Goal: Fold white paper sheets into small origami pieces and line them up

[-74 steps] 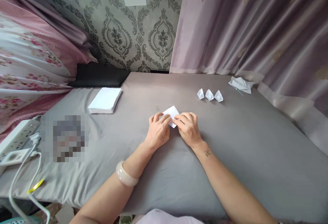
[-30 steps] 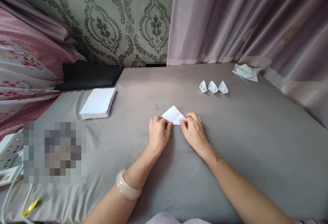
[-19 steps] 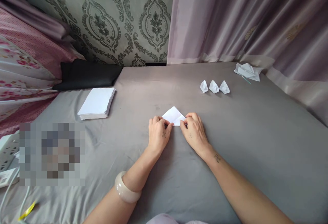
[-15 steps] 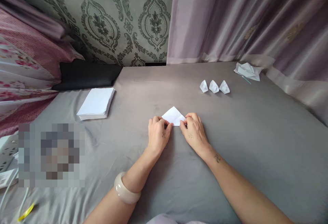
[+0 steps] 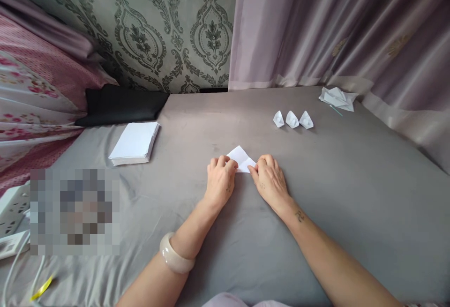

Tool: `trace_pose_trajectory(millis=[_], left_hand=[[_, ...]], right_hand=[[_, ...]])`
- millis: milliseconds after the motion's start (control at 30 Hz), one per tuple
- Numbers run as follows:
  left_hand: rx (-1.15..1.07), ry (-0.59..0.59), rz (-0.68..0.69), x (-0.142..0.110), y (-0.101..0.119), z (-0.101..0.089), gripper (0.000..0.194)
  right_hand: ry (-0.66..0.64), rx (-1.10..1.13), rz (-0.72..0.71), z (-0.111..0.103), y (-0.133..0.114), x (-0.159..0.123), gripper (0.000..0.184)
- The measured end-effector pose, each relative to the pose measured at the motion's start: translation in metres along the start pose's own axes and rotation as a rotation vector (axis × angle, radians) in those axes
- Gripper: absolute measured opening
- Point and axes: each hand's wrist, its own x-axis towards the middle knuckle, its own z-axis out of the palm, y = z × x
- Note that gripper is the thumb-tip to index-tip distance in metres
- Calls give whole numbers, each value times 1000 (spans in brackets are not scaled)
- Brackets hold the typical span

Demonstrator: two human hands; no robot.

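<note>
A folded white sheet of paper [image 5: 240, 158] lies on the grey cloth between my hands, its pointed corner facing away from me. My left hand [image 5: 221, 178] grips its left side, fingers curled and thumb pressed on the paper, hiding that corner. At the right corner, my right hand [image 5: 269, 178] pinches the paper between thumb and fingers. Farther off to the right stand three small folded paper shapes [image 5: 292, 119] in a row. A stack of white paper [image 5: 135, 143] sits at the back left.
The grey cloth [image 5: 281, 250] covers the whole surface. Loose folded papers [image 5: 337, 98] and a thin greenish stick [image 5: 335, 110] lie at the far right. A black folded item [image 5: 123, 104] is at the back left. A power strip [image 5: 14, 206] with cables stands at the left edge beside a blurred patch.
The paper went from a diamond under both hands to a triangle-like shape with its corners held. Most recently my left hand shifted slightly right, its fingers curling over the left corner.
</note>
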Motion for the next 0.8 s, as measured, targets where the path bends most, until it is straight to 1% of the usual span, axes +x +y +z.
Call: trace_pose_trajectory(millis=[67,133,200,267,333,400,467,533,667,800], left_hand=[[54,-46,126,0,0,-4,25],[132,-93,234,-1,2,-7,28],[230,-132,303,-4,6,-10,27],[321,-168,338,-8,12,-11,26],[377,-190,337,-13,18,-11,26],[390,-206,325,-17,21,-11,27],[366,-227,311,-20,20,-13,28],[319,-247,290,-22,17,-16,26],[245,-240,254,-24,12,-20,26],[248,-245,162,-24,12,-23,31]], right_hand=[[9,22,4,0,5,-1,16],[31,64,7,0,10,-1,14],[56,99,5,0,12,-2,11],[78,137,-48,-2,8,-5,14],[79,221,-171,-5,-2,-10,28],[32,356,-290,-7,-15,-17,39],[-71,390,-296,-7,-27,-23,47],[-130,340,-287,-7,-34,-29,51],[-114,163,-300,-3,-37,-37,54],[-86,35,-265,-2,-37,-43,52]])
